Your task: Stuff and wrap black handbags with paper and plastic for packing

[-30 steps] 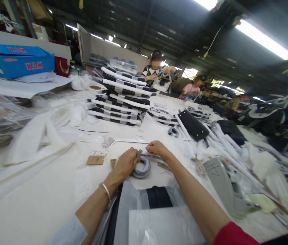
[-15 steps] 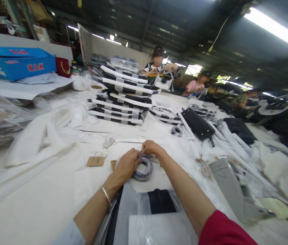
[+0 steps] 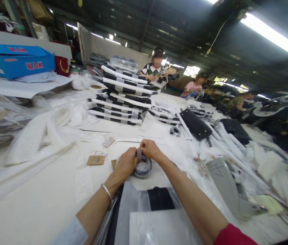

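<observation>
A coiled strap [image 3: 147,169] in cloudy grey wrapping lies on the white table in front of me. My left hand [image 3: 126,162] is closed at the coil's left side, its fingertips on the upper rim. Just above it, my right hand [image 3: 150,149] is closed in a pinch beside a small greyish strip [image 3: 139,153] that stands up from the coil between both hands. Fingers partly hide where the strip meets the coil. Nearest to me lies a black bag panel [image 3: 160,198] under clear plastic, with a white sheet [image 3: 159,228] over its lower part.
A brown paper tag [image 3: 95,160] lies left of my hands. Farther back stand stacked black bags with white foam [image 3: 125,83]. Another coil [image 3: 175,131] and a black bag [image 3: 195,124] are to the right, near a grey tape dispenser [image 3: 227,185]. Co-workers sit beyond.
The small strip now stands more upright and shows more clearly between my hands. My right hand has shifted slightly left. The co-worker across has lowered the piece in their hands.
</observation>
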Demonstrator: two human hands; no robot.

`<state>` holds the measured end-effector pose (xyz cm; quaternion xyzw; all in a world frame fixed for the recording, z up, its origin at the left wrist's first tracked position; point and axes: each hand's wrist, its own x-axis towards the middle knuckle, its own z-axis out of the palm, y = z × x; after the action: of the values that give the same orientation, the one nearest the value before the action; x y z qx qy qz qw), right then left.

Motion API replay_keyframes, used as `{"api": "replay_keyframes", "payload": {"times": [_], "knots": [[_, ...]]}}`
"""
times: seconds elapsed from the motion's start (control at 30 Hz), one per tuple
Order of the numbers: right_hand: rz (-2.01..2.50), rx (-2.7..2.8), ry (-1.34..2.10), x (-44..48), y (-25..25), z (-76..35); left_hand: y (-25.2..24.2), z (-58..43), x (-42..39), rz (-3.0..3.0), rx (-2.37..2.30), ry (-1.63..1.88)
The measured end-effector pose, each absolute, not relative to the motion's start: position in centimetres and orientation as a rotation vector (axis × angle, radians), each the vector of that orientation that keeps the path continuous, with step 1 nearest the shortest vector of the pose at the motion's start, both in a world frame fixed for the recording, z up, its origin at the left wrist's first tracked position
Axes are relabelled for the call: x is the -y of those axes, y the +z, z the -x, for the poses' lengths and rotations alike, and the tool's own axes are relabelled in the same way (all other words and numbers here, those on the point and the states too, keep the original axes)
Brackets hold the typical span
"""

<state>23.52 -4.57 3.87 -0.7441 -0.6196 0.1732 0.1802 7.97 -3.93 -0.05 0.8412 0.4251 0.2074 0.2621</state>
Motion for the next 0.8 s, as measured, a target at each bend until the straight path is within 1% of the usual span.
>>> {"api": "replay_keyframes", "payload": {"times": [0.17,0.27,0.43,0.5,0.57,0.73,0.8], "knots": [[2.008,1.768,0.429,5.9,3.5,-23.1,0.0,-8.1,4.0,-2.082,-1.190,0.642],[1.958,1.807,0.366,6.8,3.3,-22.8,0.1,-8.0,3.9,-2.099,-1.187,0.590],[1.810,2.094,0.005,8.1,2.7,-22.1,0.0,-8.0,3.7,-2.123,-1.177,0.574],[1.808,2.125,-0.045,8.2,2.7,-22.1,-0.1,-7.9,3.6,-2.127,-1.177,0.577],[1.849,2.069,0.068,8.1,3.0,-22.4,-0.1,-7.9,3.6,-2.130,-1.188,0.574],[1.756,1.872,0.599,8.3,4.0,-23.7,-0.2,-8.0,3.4,-2.147,-1.206,0.565],[1.752,1.779,0.647,8.5,4.0,-23.6,-0.2,-8.1,3.4,-2.160,-1.208,0.563]]}}
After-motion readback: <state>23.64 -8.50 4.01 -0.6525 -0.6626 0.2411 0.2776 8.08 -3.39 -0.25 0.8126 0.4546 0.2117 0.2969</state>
